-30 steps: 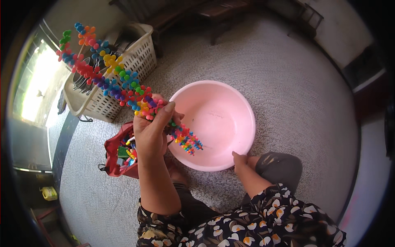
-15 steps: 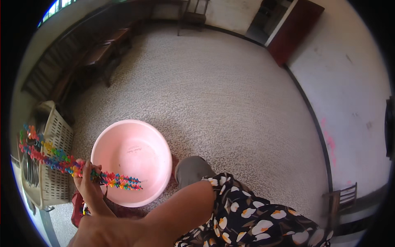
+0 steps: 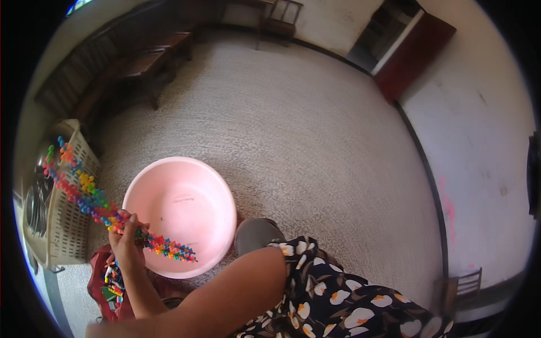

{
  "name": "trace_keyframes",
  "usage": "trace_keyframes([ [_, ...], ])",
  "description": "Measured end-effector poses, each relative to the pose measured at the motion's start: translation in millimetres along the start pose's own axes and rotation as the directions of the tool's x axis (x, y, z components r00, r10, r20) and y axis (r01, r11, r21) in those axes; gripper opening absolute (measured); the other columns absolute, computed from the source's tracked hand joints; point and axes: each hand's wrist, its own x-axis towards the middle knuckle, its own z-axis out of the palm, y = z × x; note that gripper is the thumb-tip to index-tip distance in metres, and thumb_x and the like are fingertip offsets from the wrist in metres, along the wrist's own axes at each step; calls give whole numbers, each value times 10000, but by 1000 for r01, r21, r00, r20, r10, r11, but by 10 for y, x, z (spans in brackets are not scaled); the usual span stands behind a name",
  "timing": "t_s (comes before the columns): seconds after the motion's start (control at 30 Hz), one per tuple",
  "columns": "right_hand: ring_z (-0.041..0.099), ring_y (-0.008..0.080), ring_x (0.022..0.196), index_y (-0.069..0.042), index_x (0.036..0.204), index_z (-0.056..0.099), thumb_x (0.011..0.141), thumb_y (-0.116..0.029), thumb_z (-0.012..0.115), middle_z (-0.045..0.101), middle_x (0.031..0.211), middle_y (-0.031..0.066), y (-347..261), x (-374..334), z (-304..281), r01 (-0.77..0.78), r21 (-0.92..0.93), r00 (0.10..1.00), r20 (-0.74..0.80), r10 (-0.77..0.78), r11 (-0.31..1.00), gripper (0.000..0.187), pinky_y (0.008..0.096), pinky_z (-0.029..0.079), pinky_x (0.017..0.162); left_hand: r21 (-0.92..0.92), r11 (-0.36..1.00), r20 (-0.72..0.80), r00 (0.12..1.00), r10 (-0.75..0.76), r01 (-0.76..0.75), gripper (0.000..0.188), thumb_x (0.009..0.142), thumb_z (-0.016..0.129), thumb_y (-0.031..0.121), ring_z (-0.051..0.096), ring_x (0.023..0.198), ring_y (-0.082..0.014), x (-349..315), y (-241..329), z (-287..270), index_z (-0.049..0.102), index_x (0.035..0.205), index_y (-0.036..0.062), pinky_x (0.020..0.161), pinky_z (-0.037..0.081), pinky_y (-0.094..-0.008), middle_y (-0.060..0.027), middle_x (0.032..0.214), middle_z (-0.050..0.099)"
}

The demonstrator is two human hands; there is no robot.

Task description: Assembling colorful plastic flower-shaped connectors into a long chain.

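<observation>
My left hand (image 3: 127,243) is shut around the middle of a long rod of many-coloured plastic pieces (image 3: 84,194). The rod slants from above the basket at the upper left down over the near rim of a round pink basin (image 3: 186,186) on the floor. The basin looks empty. Just below my hand lies a red bag (image 3: 97,270) with more coloured pieces (image 3: 111,280) in it. My bare left arm reaches across the bottom of the view from a floral sleeve (image 3: 315,293). My right hand is out of sight.
A cream slatted laundry basket (image 3: 65,236) holding dark items stands left of the basin. My grey-clad knee (image 3: 256,235) touches the basin's right side. A wooden bench (image 3: 149,62), a chair (image 3: 279,17) and a dark red door (image 3: 411,53) line the far walls. Speckled grey floor spreads between.
My head has turned right, so basin and basket slid to the lower left. My left hand still grips the rod. My right hand, on the floor by the basin before, has left the view.
</observation>
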Motion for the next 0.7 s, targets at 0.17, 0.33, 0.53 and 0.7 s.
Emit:
trace_keyframes([
  [0.17,553,87,729,10,846,570,787,-45,601,585,780,39,-111,-125,-889,54,-611,872,-356,-335,790,86,219,453,649,-74,995,-64,996,56,-61,193,837,554,128,553,628,-129,-238,87,269,489,1009,70,610,476,-255,-30,727,549],
  [0.33,473,38,727,8,1124,492,769,-106,656,506,943,13,-65,-381,-1778,-107,-769,656,-531,-537,630,407,164,404,676,150,987,260,966,15,-56,462,847,466,463,570,625,-128,-109,15,-75,454,1041,43,535,450,-237,-26,728,542],
  [0.53,489,44,748,22,1183,463,742,-237,695,536,939,19,60,-340,-2054,-204,-769,789,-496,-363,606,561,180,423,673,216,976,314,945,-85,16,344,855,526,365,559,673,-124,-105,-104,-114,513,925,29,594,461,-261,-40,739,554],
  [0.7,536,75,868,23,1132,496,805,-162,628,577,985,34,143,-361,-2117,-196,-662,815,-520,-255,724,398,216,456,745,295,955,304,946,-112,18,292,853,551,322,550,709,-110,-88,-232,14,518,879,33,608,451,-251,-32,767,558],
])
